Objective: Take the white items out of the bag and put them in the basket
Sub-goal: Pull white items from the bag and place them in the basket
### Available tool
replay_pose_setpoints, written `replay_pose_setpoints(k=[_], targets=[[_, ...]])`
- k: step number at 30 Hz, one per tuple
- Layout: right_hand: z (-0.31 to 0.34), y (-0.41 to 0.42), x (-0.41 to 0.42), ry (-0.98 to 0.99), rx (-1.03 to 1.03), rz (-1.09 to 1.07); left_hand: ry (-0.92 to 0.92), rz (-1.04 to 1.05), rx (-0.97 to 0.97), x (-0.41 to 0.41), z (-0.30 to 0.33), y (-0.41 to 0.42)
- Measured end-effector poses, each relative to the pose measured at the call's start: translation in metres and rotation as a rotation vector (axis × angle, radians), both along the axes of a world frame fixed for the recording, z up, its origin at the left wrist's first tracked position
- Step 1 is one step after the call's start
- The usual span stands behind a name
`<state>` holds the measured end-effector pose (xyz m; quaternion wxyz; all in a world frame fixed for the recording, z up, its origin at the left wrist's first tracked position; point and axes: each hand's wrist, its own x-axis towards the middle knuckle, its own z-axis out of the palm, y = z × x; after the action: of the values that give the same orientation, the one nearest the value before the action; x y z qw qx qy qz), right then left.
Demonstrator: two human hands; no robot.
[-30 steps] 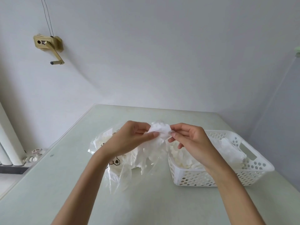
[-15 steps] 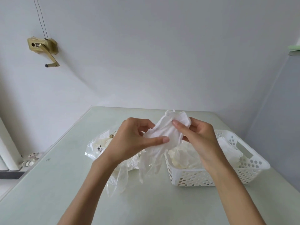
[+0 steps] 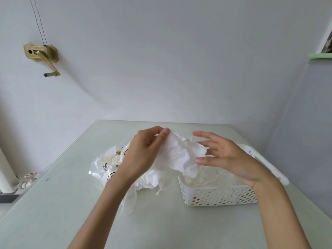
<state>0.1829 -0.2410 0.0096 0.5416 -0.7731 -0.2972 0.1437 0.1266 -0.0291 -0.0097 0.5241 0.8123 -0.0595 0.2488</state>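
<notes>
- While the left hand (image 3: 143, 155) pinches the top edge of a crumpled white item (image 3: 181, 155) between thumb and forefinger, the right hand (image 3: 224, 157) has its fingers spread and nearly straight, with only the fingertips at the item's right edge; whether they actually grip it I cannot tell.
- Held that lightly, just above the basket's (image 3: 221, 196) near-left corner, the limp item could fall outside the rim onto the bench (image 3: 53, 212).
- More white pieces trail from the clear bag (image 3: 107, 164) under the left wrist; lifting could drag them out, or pull the bag along.
- Hidden: the bag's mouth, most of the basket's interior, and how many items remain.
</notes>
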Motion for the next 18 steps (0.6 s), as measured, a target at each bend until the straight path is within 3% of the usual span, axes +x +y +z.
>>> replay_pose_setpoints(k=[6, 11, 18], targets=[[0.002, 0.004, -0.018, -0.175, -0.004, -0.026, -0.016, -0.015, 0.166, -0.005, 0.002, -0.032], [0.004, -0.018, -0.021, -0.101, 0.167, -0.23, -0.029, -0.014, 0.08, -0.008, 0.008, -0.046], [0.014, -0.057, -0.011, -0.06, 0.279, -0.356, 0.012, -0.106, 0.084, 0.008, 0.005, -0.066]])
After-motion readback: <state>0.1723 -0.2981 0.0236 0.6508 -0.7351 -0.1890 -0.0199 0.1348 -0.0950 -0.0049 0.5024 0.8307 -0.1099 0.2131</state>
